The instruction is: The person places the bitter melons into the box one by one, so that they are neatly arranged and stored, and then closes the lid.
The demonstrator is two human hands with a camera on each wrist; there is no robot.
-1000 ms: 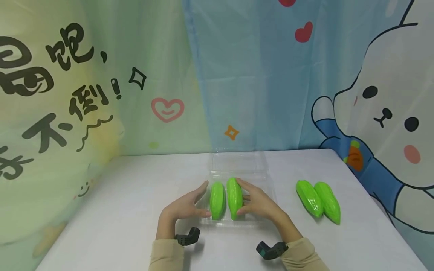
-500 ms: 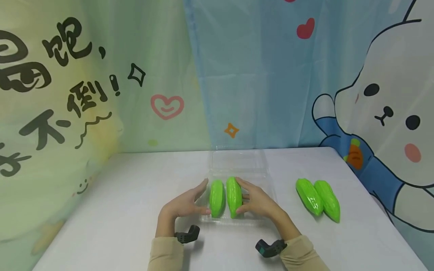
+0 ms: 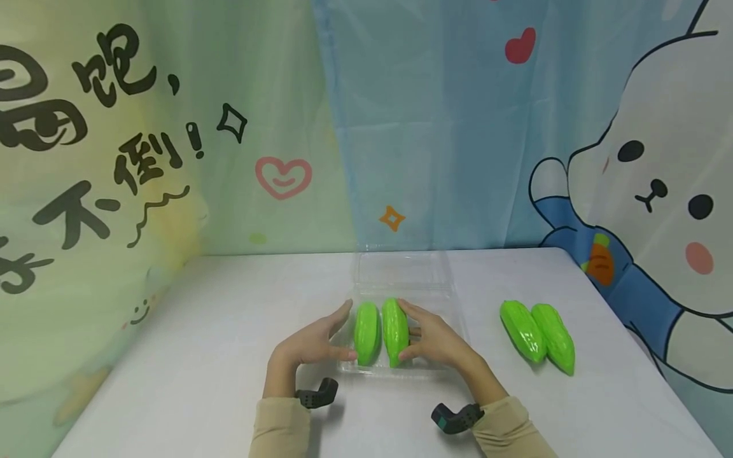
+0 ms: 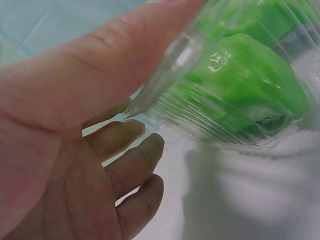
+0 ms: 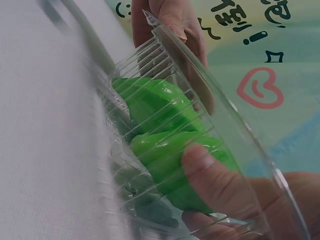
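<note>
A clear plastic clamshell box (image 3: pixel 378 371) lies with its lid folded back, towards the curtain. In it sit two shiny, ridged, elongated green toy fruits, a left one (image 3: pixel 367 334) and a right one (image 3: pixel 395 332); their exact kind is unclear. My left hand (image 3: pixel 309 343) holds the box at its left side, its thumb (image 4: pixel 115 60) against the clear wall. My right hand (image 3: pixel 435 340) grips the right fruit, thumb (image 5: pixel 200 162) at its near end and a finger at the far end. The box's ribbed wall partly veils the fruits in both wrist views.
Two more green fruits, one (image 3: pixel 523 331) beside the other (image 3: pixel 553 338), lie together on the white table (image 3: pixel 229 331), right of the box. A printed curtain (image 3: pixel 401 127) hangs behind the table's far edge. Each wrist wears a dark camera, the left (image 3: pixel 319 394) and the right (image 3: pixel 457 418).
The head view has tilted slightly, so the scene sits a little higher. Both hands, the box and the fruits keep their places.
</note>
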